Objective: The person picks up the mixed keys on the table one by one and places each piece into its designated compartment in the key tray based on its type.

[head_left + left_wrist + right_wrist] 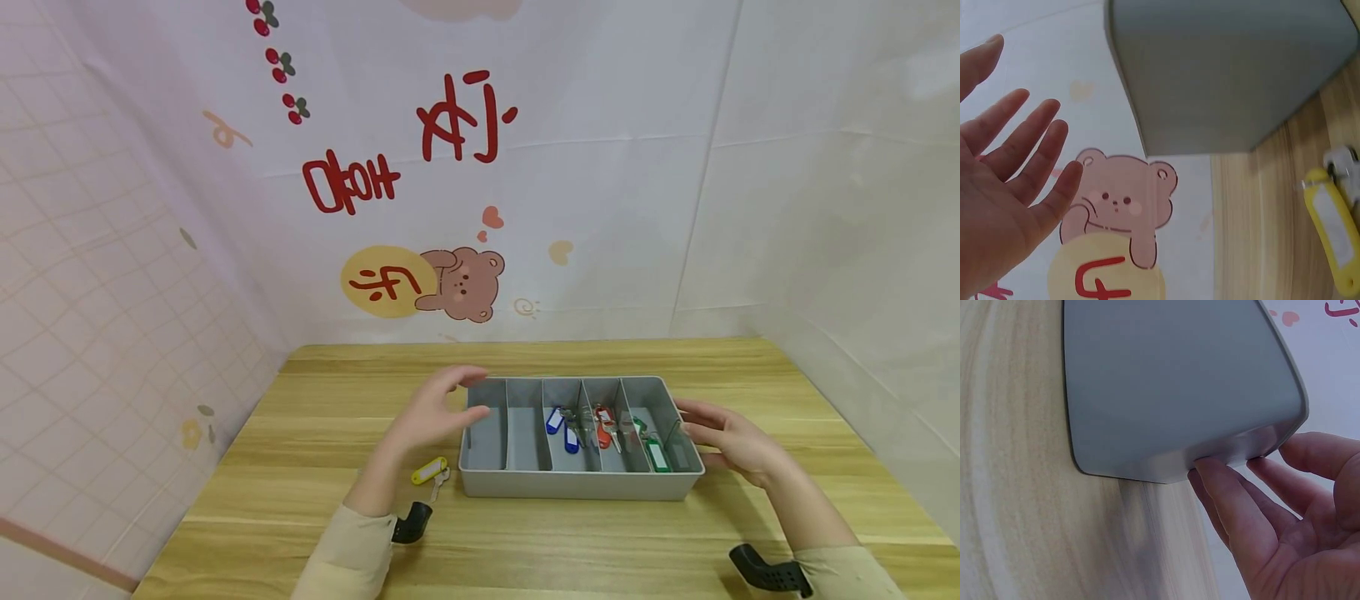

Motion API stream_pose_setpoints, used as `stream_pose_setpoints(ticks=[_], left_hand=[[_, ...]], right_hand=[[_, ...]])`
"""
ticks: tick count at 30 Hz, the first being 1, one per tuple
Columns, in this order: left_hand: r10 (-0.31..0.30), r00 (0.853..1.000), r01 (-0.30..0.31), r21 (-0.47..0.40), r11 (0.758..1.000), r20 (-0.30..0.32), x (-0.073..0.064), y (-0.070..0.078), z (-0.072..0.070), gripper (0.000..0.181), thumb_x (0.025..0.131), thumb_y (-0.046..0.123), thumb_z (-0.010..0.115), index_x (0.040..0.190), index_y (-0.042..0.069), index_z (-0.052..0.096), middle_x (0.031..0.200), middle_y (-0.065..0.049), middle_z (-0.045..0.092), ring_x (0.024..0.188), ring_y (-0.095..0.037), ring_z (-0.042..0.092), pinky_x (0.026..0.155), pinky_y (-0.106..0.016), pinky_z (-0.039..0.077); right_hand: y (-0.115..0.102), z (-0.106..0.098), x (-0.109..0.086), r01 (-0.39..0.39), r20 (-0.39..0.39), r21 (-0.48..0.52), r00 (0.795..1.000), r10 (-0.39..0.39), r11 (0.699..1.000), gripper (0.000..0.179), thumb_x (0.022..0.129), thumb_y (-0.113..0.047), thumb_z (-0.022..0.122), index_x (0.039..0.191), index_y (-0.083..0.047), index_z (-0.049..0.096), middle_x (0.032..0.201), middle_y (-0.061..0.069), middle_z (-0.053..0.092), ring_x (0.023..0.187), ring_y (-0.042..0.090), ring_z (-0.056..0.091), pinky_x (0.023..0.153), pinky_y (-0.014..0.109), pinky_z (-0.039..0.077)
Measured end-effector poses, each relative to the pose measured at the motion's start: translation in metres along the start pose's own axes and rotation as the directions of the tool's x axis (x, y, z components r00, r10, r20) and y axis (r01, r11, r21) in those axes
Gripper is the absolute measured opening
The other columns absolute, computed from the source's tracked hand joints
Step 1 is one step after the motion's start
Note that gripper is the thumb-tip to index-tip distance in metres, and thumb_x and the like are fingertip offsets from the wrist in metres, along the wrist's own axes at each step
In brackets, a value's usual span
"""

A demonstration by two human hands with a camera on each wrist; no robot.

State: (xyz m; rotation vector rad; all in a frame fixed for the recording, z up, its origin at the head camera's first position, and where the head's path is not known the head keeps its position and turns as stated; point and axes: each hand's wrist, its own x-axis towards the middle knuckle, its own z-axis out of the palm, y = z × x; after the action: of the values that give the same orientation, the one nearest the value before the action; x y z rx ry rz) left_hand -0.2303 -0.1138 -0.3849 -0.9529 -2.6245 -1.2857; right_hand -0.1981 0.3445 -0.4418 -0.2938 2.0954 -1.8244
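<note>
A grey divided box (577,485) stands on the wooden table, its compartments side by side. Key rings with blue tags (572,439) lie in the middle compartment. To their right sit keys with red tags (603,435), and at the right end, ones with green tags (657,456). My left hand (431,417) hovers by the box's left end, fingers spread and thumb apart, holding nothing. At the right end, fingertips of my right hand (738,442) touch the outer wall; the right wrist view shows the thumb at the rim's corner.
A yellow key tag (429,470) with a silver key (440,483) lies on the table (315,483), left of the box and beside my left forearm. Behind the table hangs a white printed cloth (600,192) with a bear and red characters.
</note>
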Motion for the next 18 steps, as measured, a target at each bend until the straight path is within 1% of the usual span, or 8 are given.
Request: stream_pose_setpoints(ticks=[6, 10, 12, 14, 16, 18], left_hand=[[0.024, 0.999, -0.024, 0.012, 1.000, -0.031, -0.008, -0.010, -0.008, 0.049, 0.086, 0.015, 0.079, 0.131, 0.006, 0.061, 0.126, -0.006, 0.063, 0.116, -0.032, 0.056, 0.102, -0.051, 0.042], [0.025, 0.999, -0.024, 0.024, 0.999, -0.040, -0.014, -0.017, -0.011, 0.050, 0.085, 0.014, 0.080, 0.131, 0.006, 0.061, 0.126, -0.010, 0.063, 0.116, -0.034, 0.056, 0.101, -0.052, 0.042], [0.033, 0.998, -0.032, 0.028, 0.999, -0.045, -0.017, -0.021, -0.012, 0.050, 0.085, 0.012, 0.080, 0.131, 0.005, 0.061, 0.126, -0.013, 0.062, 0.116, -0.036, 0.056, 0.100, -0.053, 0.043], [0.046, 0.998, -0.044, 0.032, 0.999, -0.042, -0.019, -0.026, -0.013, 0.051, 0.085, 0.012, 0.080, 0.132, 0.003, 0.061, 0.127, -0.015, 0.062, 0.116, -0.038, 0.055, 0.100, -0.054, 0.043], [0.059, 0.998, -0.058, 0.040, 0.998, -0.034, -0.022, -0.031, -0.015, 0.052, 0.085, 0.012, 0.080, 0.132, 0.002, 0.060, 0.129, -0.014, 0.062, 0.118, -0.036, 0.056, 0.099, -0.055, 0.043], [0.050, 0.999, -0.049, 0.042, 0.998, -0.019, -0.024, -0.034, -0.017, 0.053, 0.086, 0.014, 0.079, 0.134, 0.003, 0.060, 0.131, -0.012, 0.061, 0.119, -0.034, 0.055, 0.100, -0.055, 0.043]], right_hand=[[0.000, -0.001, 0.000, 0.006, 0.010, 0.016, 1.000, -0.006, 1.000, 0.064, 0.104, -0.009, 0.051, 0.148, 0.018, 0.014, 0.128, 0.001, 0.057, 0.108, 0.010, 0.063, 0.084, 0.040, 0.056], [0.001, -0.001, 0.000, 0.004, 0.009, 0.013, 1.000, -0.005, 1.000, 0.064, 0.104, -0.009, 0.051, 0.148, 0.018, 0.013, 0.129, 0.002, 0.056, 0.108, 0.010, 0.063, 0.084, 0.040, 0.056], [0.001, -0.001, 0.000, 0.001, 0.006, 0.007, 1.000, -0.001, 1.000, 0.065, 0.104, -0.010, 0.051, 0.148, 0.018, 0.013, 0.130, 0.004, 0.056, 0.108, 0.009, 0.063, 0.084, 0.040, 0.056], [0.001, -0.001, 0.000, 0.000, 0.005, 0.003, 1.000, 0.000, 1.000, 0.065, 0.104, -0.010, 0.051, 0.148, 0.018, 0.013, 0.130, 0.005, 0.056, 0.107, 0.009, 0.063, 0.084, 0.040, 0.056], [0.001, -0.001, 0.000, 0.001, 0.007, 0.005, 1.000, -0.001, 1.000, 0.065, 0.104, -0.010, 0.051, 0.148, 0.018, 0.013, 0.130, 0.005, 0.055, 0.107, 0.009, 0.063, 0.084, 0.040, 0.056], [0.002, -0.001, 0.000, 0.006, 0.011, 0.010, 1.000, -0.006, 1.000, 0.065, 0.104, -0.009, 0.051, 0.148, 0.019, 0.013, 0.129, 0.003, 0.056, 0.108, 0.010, 0.063, 0.084, 0.040, 0.056]])
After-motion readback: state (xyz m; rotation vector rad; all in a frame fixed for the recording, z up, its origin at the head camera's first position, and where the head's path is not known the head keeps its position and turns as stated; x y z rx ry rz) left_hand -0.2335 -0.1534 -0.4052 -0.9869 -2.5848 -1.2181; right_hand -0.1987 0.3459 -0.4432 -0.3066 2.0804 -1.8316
